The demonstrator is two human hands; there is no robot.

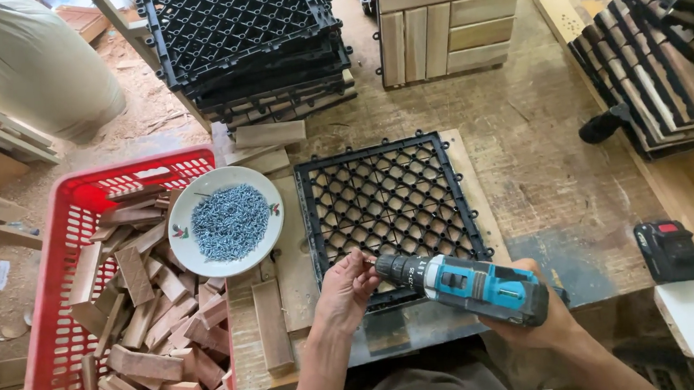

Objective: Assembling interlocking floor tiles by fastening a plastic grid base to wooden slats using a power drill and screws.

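Observation:
My right hand (545,320) grips a blue and black cordless drill (471,282), held sideways with its chuck pointing left. My left hand (345,289) pinches at the tip of the drill's bit, fingers closed around something small that I cannot make out. Both hands hover over the near edge of a black plastic grid tile (388,204) lying flat on the worn wooden workbench (567,196). Left of the tile stands a white plate (227,220) heaped with small grey screws.
A red plastic crate (63,321) of short wooden slats sits at the left. Stacked black grid tiles (251,47) and finished wooden tiles (449,25) stand at the back; more tiles (655,59) at right. A spare battery (668,250) lies at the right edge. Loose slats (273,326) rest beside the plate.

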